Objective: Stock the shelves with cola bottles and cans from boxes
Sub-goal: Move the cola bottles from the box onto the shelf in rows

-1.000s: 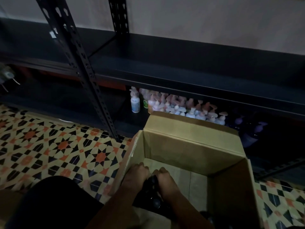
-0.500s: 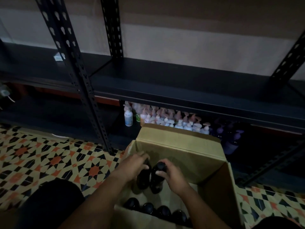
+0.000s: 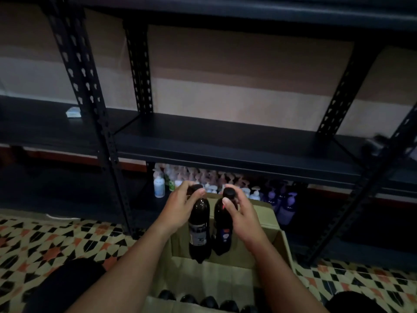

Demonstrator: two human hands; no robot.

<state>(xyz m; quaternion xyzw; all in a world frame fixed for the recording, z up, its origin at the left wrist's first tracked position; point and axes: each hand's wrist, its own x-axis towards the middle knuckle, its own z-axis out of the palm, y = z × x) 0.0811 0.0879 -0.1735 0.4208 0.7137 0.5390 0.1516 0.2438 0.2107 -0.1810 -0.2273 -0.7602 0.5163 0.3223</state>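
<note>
Left hand (image 3: 180, 210) grips one cola bottle (image 3: 199, 224), right hand (image 3: 242, 216) another (image 3: 223, 227), both upright, side by side above cardboard box (image 3: 277, 242), centre frame, below dark shelf (image 3: 225, 141).

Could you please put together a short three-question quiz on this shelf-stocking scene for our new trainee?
1. True or false: the left hand and the right hand each hold one cola bottle near its neck.
2. Where do the pump bottles stand?
A. On the shelf facing the person
B. Beneath that shelf, behind the cardboard box
C. Inside the box
3. Fill in: the caps of more bottles show along the box's ____ edge.

Key
1. True: the left bottle and the right bottle are both upright above the box.
2. B
3. near
</note>
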